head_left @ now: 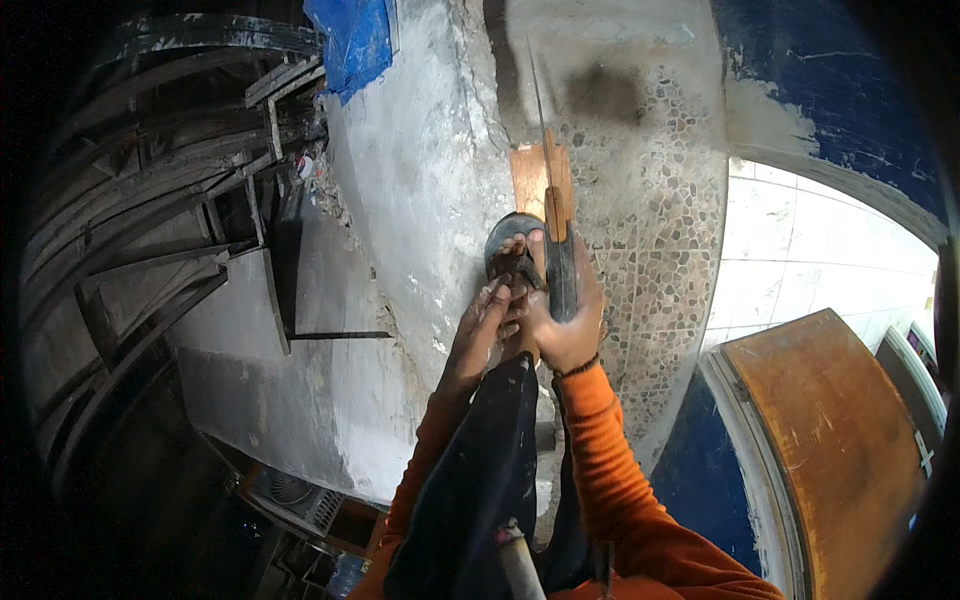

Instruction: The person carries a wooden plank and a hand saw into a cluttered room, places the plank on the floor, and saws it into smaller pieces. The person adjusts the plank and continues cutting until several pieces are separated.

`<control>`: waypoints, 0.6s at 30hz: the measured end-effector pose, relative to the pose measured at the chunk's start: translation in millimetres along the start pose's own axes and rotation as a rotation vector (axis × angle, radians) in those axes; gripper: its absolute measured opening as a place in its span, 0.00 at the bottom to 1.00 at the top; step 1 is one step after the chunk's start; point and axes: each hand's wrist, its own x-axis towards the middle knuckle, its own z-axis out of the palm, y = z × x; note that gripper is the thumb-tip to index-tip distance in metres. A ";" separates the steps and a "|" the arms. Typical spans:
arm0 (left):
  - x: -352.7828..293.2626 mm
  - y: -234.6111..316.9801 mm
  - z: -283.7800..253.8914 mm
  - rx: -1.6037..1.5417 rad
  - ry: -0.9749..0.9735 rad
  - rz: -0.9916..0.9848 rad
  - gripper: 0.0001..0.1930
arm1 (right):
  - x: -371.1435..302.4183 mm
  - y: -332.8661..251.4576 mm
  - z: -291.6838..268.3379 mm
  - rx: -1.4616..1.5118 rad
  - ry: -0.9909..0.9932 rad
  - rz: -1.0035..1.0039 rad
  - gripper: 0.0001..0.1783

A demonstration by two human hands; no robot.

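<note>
Patterned floor [685, 215] lies beside the plank [528, 172], just ahead of the foot [512, 244]. Sawing seems in hand: right hand [568, 325] clamped on the saw [563, 282], grip of the left hand [485, 325] unclear; another stroke likely needs the plank steady.

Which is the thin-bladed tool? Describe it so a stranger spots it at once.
Find the pebble-patterned surface; by its left edge is the right grip, beyond an orange sleeve. It clasps the tool, whose dark handle leads to a thin blade pointing away, unlike the wider brown board near it.
</note>
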 end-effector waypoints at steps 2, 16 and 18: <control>3.6 -13.7 -10.2 -0.029 0.081 0.009 0.27 | -34.3 -3.2 -10.1 -0.004 -0.053 0.039 0.42; 18.8 22.4 10.0 0.024 0.056 0.396 0.19 | -60.1 -0.4 -11.8 0.002 -0.037 0.057 0.44; 25.0 16.1 3.6 0.000 0.056 0.390 0.19 | -127.3 -21.0 -31.3 0.015 -0.098 0.141 0.44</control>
